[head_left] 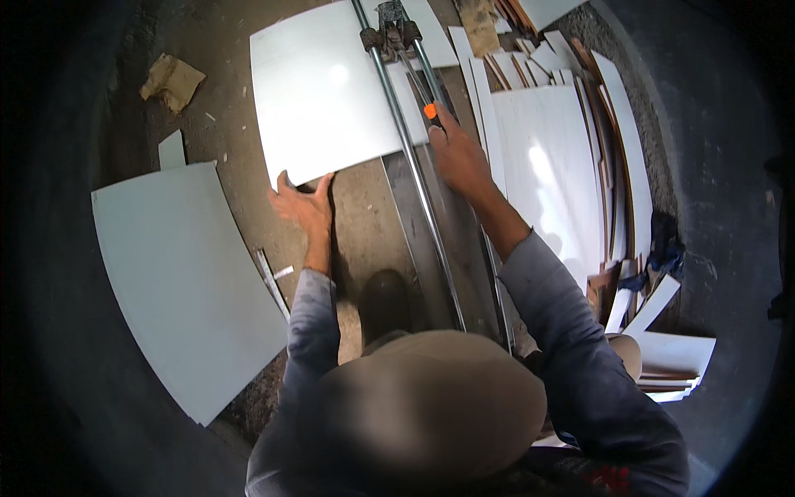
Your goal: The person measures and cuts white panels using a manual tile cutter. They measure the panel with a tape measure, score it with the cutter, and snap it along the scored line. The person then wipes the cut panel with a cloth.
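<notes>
A large white tile (323,103) lies across a manual cutter with two steel rails (407,141) and a dark carriage (391,33) near its far end. My left hand (302,201) grips the tile's near-left edge, thumb and fingers bent around it. My right hand (460,157) is wrapped around the cutter's handle, which has an orange grip (431,111), beside the right rail. The metal base (431,232) shows below the tile's near edge.
Another white tile (182,273) lies at left, near a cardboard scrap (170,83) and thin offcuts (273,282). Stacked white tiles (546,166) and strips line the right side, with dark cloth (662,248). My knee (431,398) is at the bottom. The floor (356,199) is dusty.
</notes>
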Available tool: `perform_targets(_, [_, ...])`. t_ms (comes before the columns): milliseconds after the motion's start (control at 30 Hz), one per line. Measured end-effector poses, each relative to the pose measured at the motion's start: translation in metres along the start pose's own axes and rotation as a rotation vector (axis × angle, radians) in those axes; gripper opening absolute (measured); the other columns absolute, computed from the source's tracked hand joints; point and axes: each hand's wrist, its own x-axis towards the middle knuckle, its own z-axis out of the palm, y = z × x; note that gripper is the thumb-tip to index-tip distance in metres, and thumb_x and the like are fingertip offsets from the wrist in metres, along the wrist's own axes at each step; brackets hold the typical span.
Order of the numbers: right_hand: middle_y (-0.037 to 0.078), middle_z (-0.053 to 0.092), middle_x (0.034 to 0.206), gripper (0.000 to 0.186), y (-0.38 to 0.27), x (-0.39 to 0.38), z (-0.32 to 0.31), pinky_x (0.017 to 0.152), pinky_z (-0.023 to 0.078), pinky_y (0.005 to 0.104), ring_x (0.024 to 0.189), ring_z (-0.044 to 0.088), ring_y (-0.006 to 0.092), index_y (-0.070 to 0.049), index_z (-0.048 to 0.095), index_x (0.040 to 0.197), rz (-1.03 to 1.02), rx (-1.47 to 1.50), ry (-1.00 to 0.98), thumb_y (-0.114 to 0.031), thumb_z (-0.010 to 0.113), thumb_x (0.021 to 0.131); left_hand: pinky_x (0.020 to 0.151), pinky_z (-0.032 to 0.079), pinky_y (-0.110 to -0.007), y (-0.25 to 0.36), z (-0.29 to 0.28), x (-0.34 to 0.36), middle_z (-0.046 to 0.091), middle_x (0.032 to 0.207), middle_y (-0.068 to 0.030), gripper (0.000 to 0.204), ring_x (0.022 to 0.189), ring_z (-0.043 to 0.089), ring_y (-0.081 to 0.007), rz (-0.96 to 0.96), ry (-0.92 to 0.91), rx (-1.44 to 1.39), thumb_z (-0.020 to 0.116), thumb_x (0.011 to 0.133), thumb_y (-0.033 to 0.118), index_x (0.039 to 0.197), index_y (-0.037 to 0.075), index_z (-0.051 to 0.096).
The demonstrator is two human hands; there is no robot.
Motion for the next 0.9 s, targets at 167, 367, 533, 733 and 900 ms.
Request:
perform_targets(167, [0.031, 0.060, 0.128, 0.059, 0.032, -0.087, -0.004, 0.100, 0.046, 0.0498, 0.115, 0.061, 0.0466, -0.013, 0.040, 0.160, 0.004, 0.010, -0.033, -0.035, 0.044, 0.105, 0.115, 0.024, -0.071, -0.003, 0.003, -0.003, 0.028, 0.155, -0.0339, 0.114, 0.147, 0.024, -0.0516, -0.003, -0.011, -0.028, 0.087, 0.071, 0.068, 0.154, 0.009, 0.035])
perform_targets(367, [0.022, 0.062, 0.071, 0.058, 0.058, -0.166, -0.006, 0.066, 0.049, 0.0500, 0.063, 0.063, 0.0360, -0.013, 0.037, 0.161, 0.025, 0.065, -0.019, -0.029, 0.045, 0.106, 0.114, 0.026, -0.067, -0.002, 0.004, -0.005, 0.032, 0.151, -0.0325, 0.112, 0.145, 0.028, -0.0486, 0.060, 0.077, -0.015, 0.088, 0.070, 0.068, 0.151, 0.010, 0.036])
perform_targets(533, [0.020, 0.062, 0.070, 0.060, 0.069, -0.189, -0.006, 0.066, 0.049, 0.0494, 0.061, 0.062, 0.0345, -0.012, 0.034, 0.162, -0.011, 0.045, -0.010, -0.029, 0.046, 0.107, 0.113, 0.027, -0.066, -0.002, 0.002, -0.006, 0.032, 0.151, -0.0315, 0.110, 0.143, 0.029, -0.0481, 0.079, 0.090, -0.058, 0.088, 0.069, 0.068, 0.148, 0.010, 0.040])
perform_targets(733, [0.019, 0.061, 0.068, 0.061, 0.074, -0.191, -0.003, 0.065, 0.048, 0.0504, 0.061, 0.062, 0.0344, -0.013, 0.033, 0.163, -0.023, 0.052, -0.012, -0.028, 0.049, 0.106, 0.114, 0.024, -0.069, -0.002, 0.004, -0.004, 0.029, 0.153, -0.0304, 0.111, 0.146, 0.025, -0.0481, 0.028, 0.071, -0.029, 0.089, 0.069, 0.068, 0.149, 0.011, 0.039])
perform_targets(900, [0.017, 0.060, 0.066, 0.062, 0.076, -0.195, -0.001, 0.062, 0.047, 0.0493, 0.058, 0.060, 0.0317, -0.012, 0.033, 0.163, -0.025, 0.027, 0.019, -0.026, 0.051, 0.105, 0.113, 0.024, -0.070, -0.002, 0.005, -0.003, 0.027, 0.154, -0.0301, 0.112, 0.147, 0.024, -0.0478, -0.003, 0.041, -0.063, 0.088, 0.069, 0.069, 0.151, 0.012, 0.036])
